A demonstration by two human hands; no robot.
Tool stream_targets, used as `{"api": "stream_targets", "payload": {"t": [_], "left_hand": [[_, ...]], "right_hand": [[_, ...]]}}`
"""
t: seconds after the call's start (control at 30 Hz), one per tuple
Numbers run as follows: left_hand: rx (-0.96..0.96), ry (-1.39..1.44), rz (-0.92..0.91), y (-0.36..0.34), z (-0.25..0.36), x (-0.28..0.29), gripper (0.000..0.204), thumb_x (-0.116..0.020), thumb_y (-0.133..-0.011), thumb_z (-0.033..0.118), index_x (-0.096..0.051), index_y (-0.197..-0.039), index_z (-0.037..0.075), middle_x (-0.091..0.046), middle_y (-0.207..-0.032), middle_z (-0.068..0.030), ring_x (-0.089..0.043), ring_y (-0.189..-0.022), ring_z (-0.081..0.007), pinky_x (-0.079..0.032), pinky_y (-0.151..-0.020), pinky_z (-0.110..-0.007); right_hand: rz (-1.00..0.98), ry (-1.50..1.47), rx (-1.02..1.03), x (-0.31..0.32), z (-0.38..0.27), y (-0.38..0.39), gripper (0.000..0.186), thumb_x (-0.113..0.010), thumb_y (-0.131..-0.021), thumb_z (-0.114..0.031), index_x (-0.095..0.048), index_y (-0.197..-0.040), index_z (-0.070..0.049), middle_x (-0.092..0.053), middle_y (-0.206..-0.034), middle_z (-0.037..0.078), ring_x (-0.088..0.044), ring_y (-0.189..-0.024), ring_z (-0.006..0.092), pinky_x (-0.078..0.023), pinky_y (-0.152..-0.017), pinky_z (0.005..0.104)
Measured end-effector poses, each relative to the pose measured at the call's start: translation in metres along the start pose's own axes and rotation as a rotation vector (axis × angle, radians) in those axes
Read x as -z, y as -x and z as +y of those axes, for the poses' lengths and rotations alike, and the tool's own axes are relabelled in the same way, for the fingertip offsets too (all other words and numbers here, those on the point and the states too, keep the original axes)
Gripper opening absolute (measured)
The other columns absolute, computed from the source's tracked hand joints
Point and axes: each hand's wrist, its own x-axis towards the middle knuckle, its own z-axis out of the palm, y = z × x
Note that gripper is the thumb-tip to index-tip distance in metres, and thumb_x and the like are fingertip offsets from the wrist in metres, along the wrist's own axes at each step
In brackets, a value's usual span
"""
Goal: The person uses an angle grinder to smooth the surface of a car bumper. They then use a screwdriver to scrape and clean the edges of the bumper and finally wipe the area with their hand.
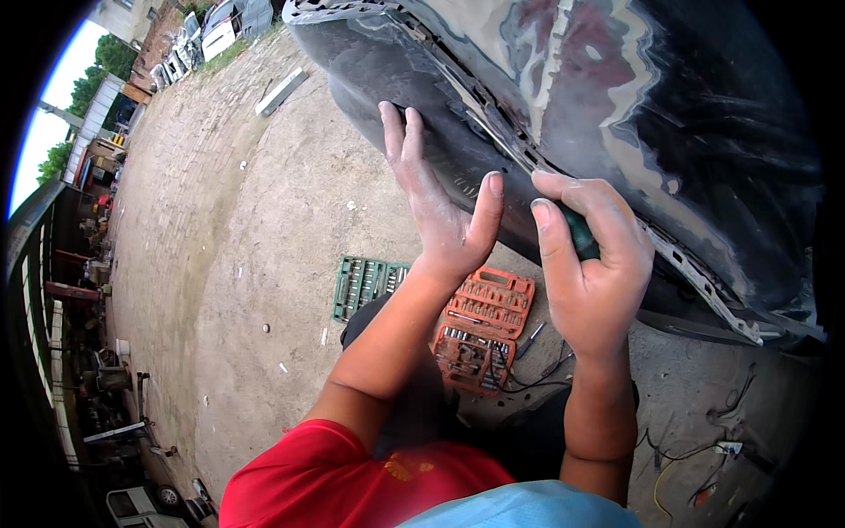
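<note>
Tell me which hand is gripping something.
The right hand: it is curled around a dark green object. The left hand is open, with nothing visible in its grip.

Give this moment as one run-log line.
left grip: open, at dark panel; right grip: holding green handle; orange case: open on ground

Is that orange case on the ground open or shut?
Open. The orange case lies spread on the ground, both halves showing their insides.
</note>
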Motion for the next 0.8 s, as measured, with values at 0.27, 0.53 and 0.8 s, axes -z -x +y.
{"api": "stream_targets", "payload": {"t": [0.27, 0.53, 0.8], "left_hand": [[-0.005, -0.007, -0.001, 0.000, -0.001, 0.002, 0.106, -0.084, -0.095, 0.025, -0.025, -0.175, -0.011, -0.013, -0.184, -0.0411, -0.016, -0.173, -0.0546, -0.015, -0.139, -0.061], [-0.017, -0.020, -0.017, 0.000, -0.002, 0.003, 0.108, -0.084, -0.093, 0.022, -0.024, -0.176, -0.009, -0.012, -0.184, -0.0414, -0.015, -0.173, -0.0550, -0.015, -0.139, -0.061], [-0.027, -0.033, -0.036, 0.000, -0.001, 0.003, 0.111, -0.084, -0.092, 0.021, -0.020, -0.177, -0.009, -0.009, -0.185, -0.0416, -0.012, -0.173, -0.0556, -0.014, -0.139, -0.062]], "right_hand": [[0.047, 0.050, 0.012, 0.003, 0.003, 0.001, 0.021, -0.081, -0.096, 0.003, -0.081, -0.117, 0.002, -0.081, -0.103, 0.016, -0.080, -0.090, 0.0302, -0.062, -0.084, 0.0385], [0.044, -0.008, 0.045, -0.001, 0.010, 0.001, 0.022, -0.082, -0.095, 0.005, -0.081, -0.117, 0.002, -0.081, -0.104, 0.016, -0.080, -0.090, 0.0294, -0.062, -0.083, 0.0377], [0.054, -0.002, 0.072, -0.007, 0.013, 0.004, 0.024, -0.083, -0.093, 0.005, -0.081, -0.117, 0.001, -0.080, -0.103, 0.016, -0.080, -0.090, 0.0302, -0.063, -0.082, 0.0381]]}}
